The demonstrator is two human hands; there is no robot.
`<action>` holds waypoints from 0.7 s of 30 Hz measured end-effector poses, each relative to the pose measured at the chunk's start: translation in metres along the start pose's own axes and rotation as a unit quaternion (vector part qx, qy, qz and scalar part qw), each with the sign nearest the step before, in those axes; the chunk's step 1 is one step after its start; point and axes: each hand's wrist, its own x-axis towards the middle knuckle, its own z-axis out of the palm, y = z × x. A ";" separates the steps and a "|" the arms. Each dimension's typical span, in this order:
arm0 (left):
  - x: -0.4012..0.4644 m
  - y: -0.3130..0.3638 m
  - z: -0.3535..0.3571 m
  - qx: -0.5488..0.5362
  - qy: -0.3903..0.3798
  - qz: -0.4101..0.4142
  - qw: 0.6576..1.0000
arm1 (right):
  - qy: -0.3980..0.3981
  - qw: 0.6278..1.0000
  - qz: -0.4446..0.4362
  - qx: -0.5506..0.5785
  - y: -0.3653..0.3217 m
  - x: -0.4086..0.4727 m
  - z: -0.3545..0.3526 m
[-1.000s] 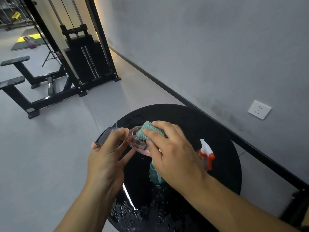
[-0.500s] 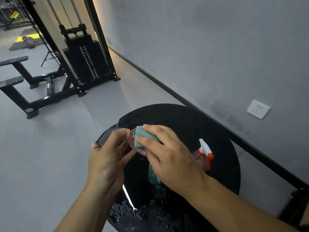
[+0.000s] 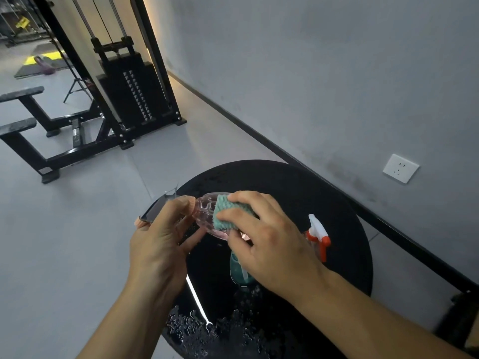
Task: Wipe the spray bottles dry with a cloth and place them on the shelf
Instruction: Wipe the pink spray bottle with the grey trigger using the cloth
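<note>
While the black weight machine (image 3: 129, 84) stands far left on the grey floor (image 3: 64, 229), the left hand (image 3: 159, 244) grips a clear pink spray bottle (image 3: 207, 211) held sideways above the round black desk (image 3: 324, 203) — its near edge beaded with water. The right hand (image 3: 269, 244) pinches a teal cloth (image 3: 228, 212) against that bottle. Further right, a second bottle's white-and-orange sprayer (image 3: 318, 235) — then a wall socket (image 3: 400, 168).
</note>
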 end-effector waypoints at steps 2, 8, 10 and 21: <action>0.000 0.003 0.001 -0.006 0.009 0.011 1.000 | 0.011 1.000 0.015 -0.003 0.002 -0.001 0.000; 0.000 -0.003 0.001 0.008 0.009 0.005 1.000 | -0.004 1.000 -0.020 0.007 -0.001 0.000 0.001; 0.001 0.000 -0.001 0.001 0.018 0.007 1.000 | 0.004 1.000 -0.005 0.009 0.000 0.000 0.001; -0.001 0.003 0.000 0.016 0.016 0.019 1.000 | 0.010 1.000 0.005 0.026 0.001 0.001 0.000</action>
